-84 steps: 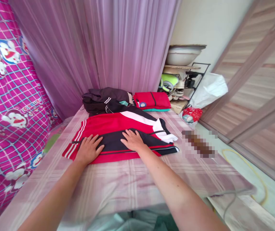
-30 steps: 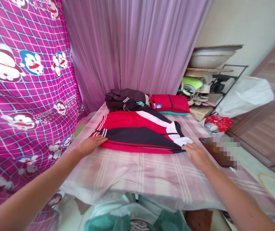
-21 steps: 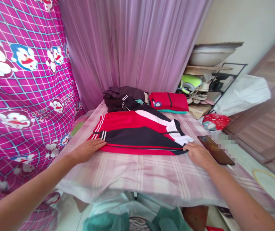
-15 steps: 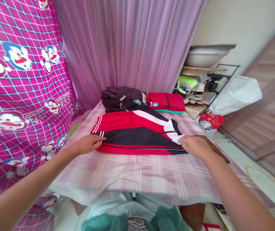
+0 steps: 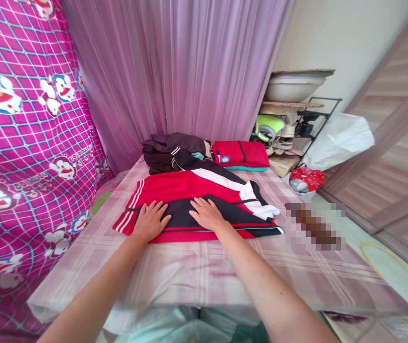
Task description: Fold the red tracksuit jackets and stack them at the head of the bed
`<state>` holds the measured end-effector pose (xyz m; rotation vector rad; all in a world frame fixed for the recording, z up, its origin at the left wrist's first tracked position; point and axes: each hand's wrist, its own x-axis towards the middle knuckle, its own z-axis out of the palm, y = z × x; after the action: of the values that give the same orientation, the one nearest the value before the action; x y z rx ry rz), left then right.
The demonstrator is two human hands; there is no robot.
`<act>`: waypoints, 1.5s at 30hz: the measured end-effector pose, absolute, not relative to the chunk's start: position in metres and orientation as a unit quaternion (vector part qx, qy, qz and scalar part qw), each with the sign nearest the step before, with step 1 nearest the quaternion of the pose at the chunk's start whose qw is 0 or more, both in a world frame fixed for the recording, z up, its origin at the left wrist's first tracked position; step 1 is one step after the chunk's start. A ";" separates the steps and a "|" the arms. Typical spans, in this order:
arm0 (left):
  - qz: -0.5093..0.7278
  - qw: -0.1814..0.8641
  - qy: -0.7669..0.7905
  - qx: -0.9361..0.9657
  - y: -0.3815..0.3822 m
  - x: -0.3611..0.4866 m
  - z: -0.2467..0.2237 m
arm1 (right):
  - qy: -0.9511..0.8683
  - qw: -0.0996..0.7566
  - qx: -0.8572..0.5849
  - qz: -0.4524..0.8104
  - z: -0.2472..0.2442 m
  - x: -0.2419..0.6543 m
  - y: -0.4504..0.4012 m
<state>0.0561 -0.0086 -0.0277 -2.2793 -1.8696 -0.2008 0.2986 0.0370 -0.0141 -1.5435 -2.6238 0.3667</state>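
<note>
A red, black and white track jacket (image 5: 175, 183) lies on the table, its white collar toward the right and its striped hem toward the left. One black sleeve stretches away at the back, while the other is folded along the jacket's front. My left hand (image 5: 151, 220) rests flat near the hem with its fingers spread. Over the middle of the folded black sleeve, my right hand (image 5: 205, 213) also lies flat, fingers extended. Neither hand grips the cloth.
A plaid cloth covers the table (image 5: 189, 281). Behind the jacket sit a dark clothing pile (image 5: 171, 145) and folded red clothes (image 5: 241, 152). To the right are a shoe rack (image 5: 313, 128), a white bag (image 5: 343, 138) and a blurred patch on the table. A pink patterned curtain (image 5: 32, 157) hangs at left.
My right hand has left the collar and moved left onto the sleeve. My left hand has shifted from the cuff to lie flat near the hem. The view has moved slightly.
</note>
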 end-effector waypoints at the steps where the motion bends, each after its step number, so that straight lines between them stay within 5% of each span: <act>1: -0.068 0.093 -0.629 -0.768 -0.009 0.056 -0.027 | -0.852 0.037 -0.510 0.111 -0.016 0.308 0.037; 15: -0.097 0.107 -0.618 -0.773 -0.008 0.055 -0.029 | -0.780 0.044 -0.623 -0.041 -0.038 0.486 -0.001; 26: -0.186 0.090 -0.613 -0.763 -0.016 0.058 -0.031 | -0.779 0.141 -0.599 -0.121 -0.073 0.499 0.013; 45: -0.141 0.075 -0.656 -0.737 -0.020 -0.001 -0.023 | -0.775 0.145 -0.605 -0.113 -0.075 0.501 0.013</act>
<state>-0.0009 -0.0196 -0.0225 -2.2127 -1.9696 -0.4226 0.5012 0.0135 -0.0751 -1.7428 -2.2330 -0.3263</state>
